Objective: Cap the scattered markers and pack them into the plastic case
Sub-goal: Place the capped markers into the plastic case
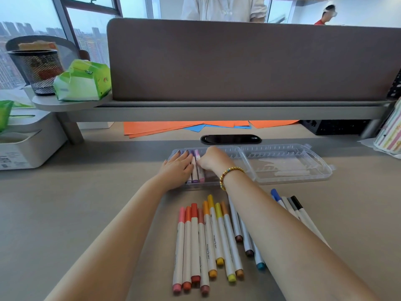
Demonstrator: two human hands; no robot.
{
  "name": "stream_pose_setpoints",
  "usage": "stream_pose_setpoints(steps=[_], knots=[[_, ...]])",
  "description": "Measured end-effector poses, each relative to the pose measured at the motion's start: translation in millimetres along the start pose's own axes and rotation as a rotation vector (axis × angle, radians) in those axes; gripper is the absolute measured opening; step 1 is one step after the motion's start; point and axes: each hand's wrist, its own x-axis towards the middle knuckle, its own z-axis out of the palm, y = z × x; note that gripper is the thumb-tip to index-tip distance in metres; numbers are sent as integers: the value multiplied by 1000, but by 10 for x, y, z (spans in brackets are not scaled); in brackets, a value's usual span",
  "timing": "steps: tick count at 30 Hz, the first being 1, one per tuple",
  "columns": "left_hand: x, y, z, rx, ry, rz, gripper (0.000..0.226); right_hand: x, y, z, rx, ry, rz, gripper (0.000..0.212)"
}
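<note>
The clear plastic case lies open in the middle of the frame on the grey desk, its lid spread flat to the right and its tray to the left. In the tray's left end lie a few purple and pink markers, side by side and capped. The left hand rests flat on the markers at the tray's left edge, fingers straight and close together. The right hand, with a beaded bracelet at the wrist, is curled down over the same markers; its fingertips are hidden, so I cannot tell whether they pinch one.

Below the case, in the lower middle of the frame, a row of capped red, orange and yellow markers lies touching one another. To their right, partly under the right forearm, lie brown, teal, blue, grey and black ones.

Orange paper sheets lie under the shelf above the case.
</note>
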Motion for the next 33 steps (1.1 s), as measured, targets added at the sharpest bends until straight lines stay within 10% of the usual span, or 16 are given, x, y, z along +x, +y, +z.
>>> stream_pose_setpoints(steps=[18, 29, 33], knots=[[-13, 31, 16, -18, 30, -15, 49, -108, 121, 74, -506, 21, -125, 44], [-737, 111, -114, -489, 328, -187, 34, -871, 260, -183, -183, 201, -184, 24], [-1056, 146, -208, -304, 8, -252, 26, -1185, 165, -221, -224, -6, -233, 24]])
